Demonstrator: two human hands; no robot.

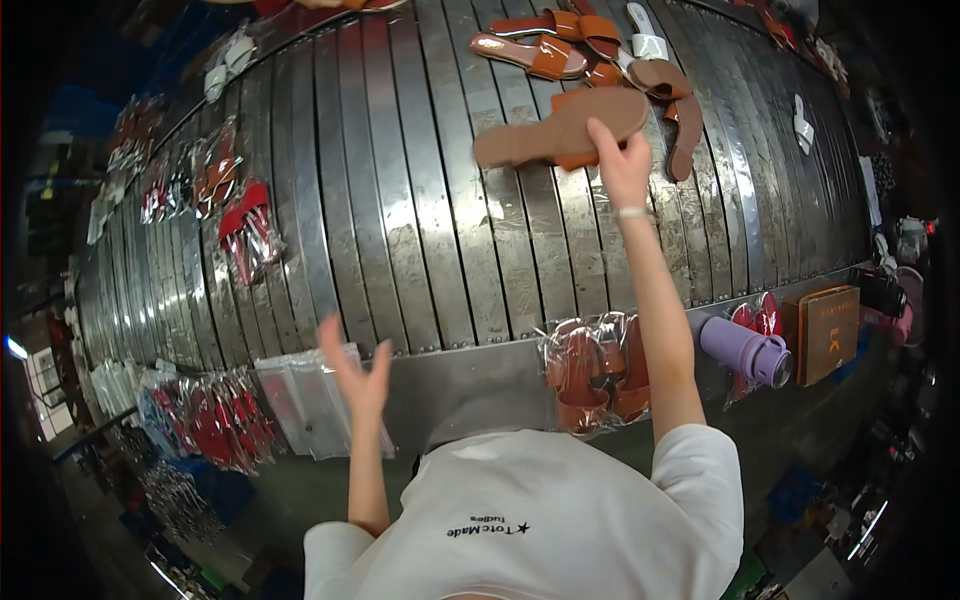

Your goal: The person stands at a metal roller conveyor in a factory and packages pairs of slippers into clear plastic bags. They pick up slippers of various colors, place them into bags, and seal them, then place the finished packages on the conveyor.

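Note:
My right hand (626, 170) grips a brown slide sandal (550, 138) by one end, its tan sole facing up, over the metal slat conveyor (410, 200). Just beyond it lies a loose pile of sandals with orange-brown straps (553, 58) and a white sandal (648, 35). Another sandal lies on its side (684, 135) to the right of my hand. My left hand (357, 375) is raised with thumb and fingers apart, holding nothing. Under and beside it is a stack of clear plastic bags (305, 400) on the near metal ledge.
Bagged brown sandals (580, 385), a purple tumbler (740, 350) and a brown box (828, 335) line the near ledge. Bagged red sandals (225, 420) lie at the left. Further bagged red sandals (250, 230) rest on the conveyor, and a white sandal (803, 125) lies far right.

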